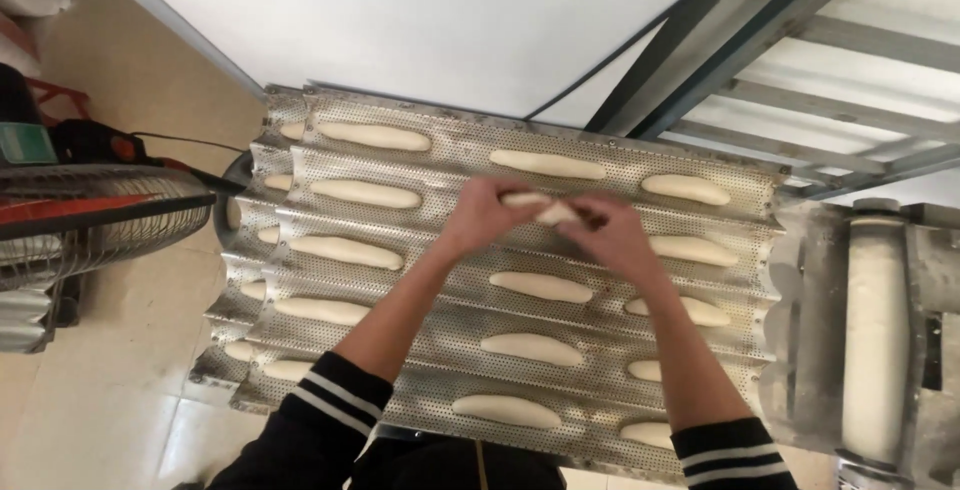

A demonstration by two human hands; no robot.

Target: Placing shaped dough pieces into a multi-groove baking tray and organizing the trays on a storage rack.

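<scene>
Big perforated metal tray (440,145) w/ long wavy grooves fills the middle of the view, sitting over a tiled floor (110,390). White wall panel (430,20) at the far side; grey metal rack (800,80) far right. Fan w/ wire guard (90,220) on the left. On the right, a machine w/ a pale upright roller (875,340), just beside the tray's right edge.

Dough sticks lie along the grooves in approx. three columns, left, middle and right, each piece apart from the next, e.g. one far left (372,137), one in the middle (541,287), one near (506,411).

Both arms in black sleeves w/ white stripes reach in from the near edge. Left hand (487,214) and right hand (607,233) meet over the tray's middle, far half. Between them a small dough piece (547,210): left fingers curled shut on its left end, right fingers curled shut on its right end. It's held up above the groove, not lying in it, btw. the far-middle stick and the one nearer.
</scene>
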